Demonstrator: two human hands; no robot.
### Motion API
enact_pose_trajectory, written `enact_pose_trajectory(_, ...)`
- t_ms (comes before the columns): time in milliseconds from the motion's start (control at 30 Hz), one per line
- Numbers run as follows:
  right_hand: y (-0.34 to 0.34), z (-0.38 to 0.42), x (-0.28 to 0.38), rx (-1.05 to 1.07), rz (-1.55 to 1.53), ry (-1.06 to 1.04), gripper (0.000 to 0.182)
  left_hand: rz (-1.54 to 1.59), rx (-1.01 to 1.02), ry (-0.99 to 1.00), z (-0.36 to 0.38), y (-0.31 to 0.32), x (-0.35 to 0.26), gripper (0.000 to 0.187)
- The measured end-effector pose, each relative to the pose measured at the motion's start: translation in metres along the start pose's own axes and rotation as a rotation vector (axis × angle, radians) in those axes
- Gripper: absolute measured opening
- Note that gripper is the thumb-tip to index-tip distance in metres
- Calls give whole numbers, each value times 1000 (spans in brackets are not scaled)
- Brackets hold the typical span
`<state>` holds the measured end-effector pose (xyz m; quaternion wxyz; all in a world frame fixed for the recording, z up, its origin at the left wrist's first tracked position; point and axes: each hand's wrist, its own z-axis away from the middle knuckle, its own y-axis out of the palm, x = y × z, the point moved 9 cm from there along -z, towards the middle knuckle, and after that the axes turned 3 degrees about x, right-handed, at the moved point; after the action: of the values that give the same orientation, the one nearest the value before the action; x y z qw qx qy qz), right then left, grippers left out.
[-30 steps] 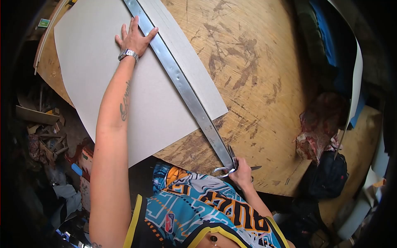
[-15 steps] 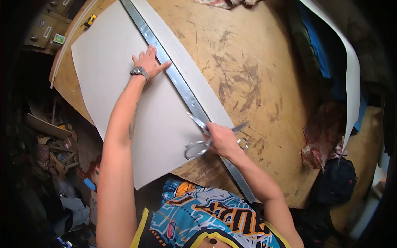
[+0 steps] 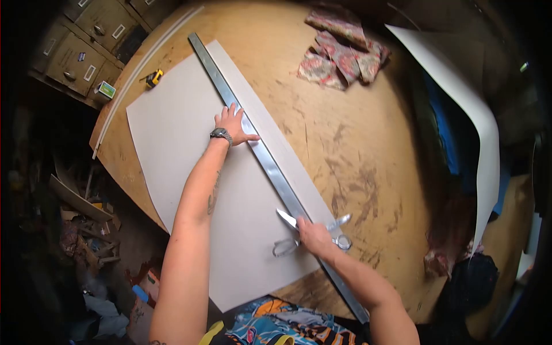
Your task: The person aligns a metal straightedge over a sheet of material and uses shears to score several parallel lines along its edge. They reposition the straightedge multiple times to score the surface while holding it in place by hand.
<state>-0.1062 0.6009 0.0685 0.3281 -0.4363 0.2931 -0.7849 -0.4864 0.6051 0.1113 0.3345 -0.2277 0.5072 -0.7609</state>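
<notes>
A large grey cardboard sheet [image 3: 184, 161] lies on a worn wooden table [image 3: 345, 126]. A long metal straightedge [image 3: 259, 152] runs diagonally across the sheet, from the far end to the near table edge. My left hand [image 3: 233, 123], with a wristwatch, presses flat on the sheet against the straightedge. My right hand [image 3: 313, 236] grips opened metal scissors [image 3: 287, 221] by the pivot. One blade tip rests on the sheet beside the straightedge, the other blade [image 3: 342, 220] points right.
Patterned fabric pieces [image 3: 342, 49] lie at the table's far side. A yellow tape measure [image 3: 153, 77] sits at the far left edge. Metal drawers [image 3: 86, 46] stand beyond. A curled white sheet [image 3: 477, 126] and dark bags are to the right; scrap wood clutters the floor on the left.
The view has tilted up, showing more of the far table. My right hand brought the scissors from the near table edge up onto the sheet beside the straightedge. My left hand stayed pressed down.
</notes>
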Motion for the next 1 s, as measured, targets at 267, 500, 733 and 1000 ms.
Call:
enact_pose_trajectory(267, 0, -4, 0, 127, -15, 22, 19, -43, 102, -13, -92, -23, 75, 153)
enact_pose_trajectory(500, 6, -4, -2, 329, -66, 95, 30, -76, 77, 46, -104, -16, 82, 153)
enact_pose_trajectory(733, -185, -160, 29, 257, -239, 249, 66, -247, 102, 98, -108, -29, 66, 141)
enact_pose_trajectory(1000, -351, -503, 127, -321, 220, -299, 35, -311, 83, 129, -118, -23, 65, 132)
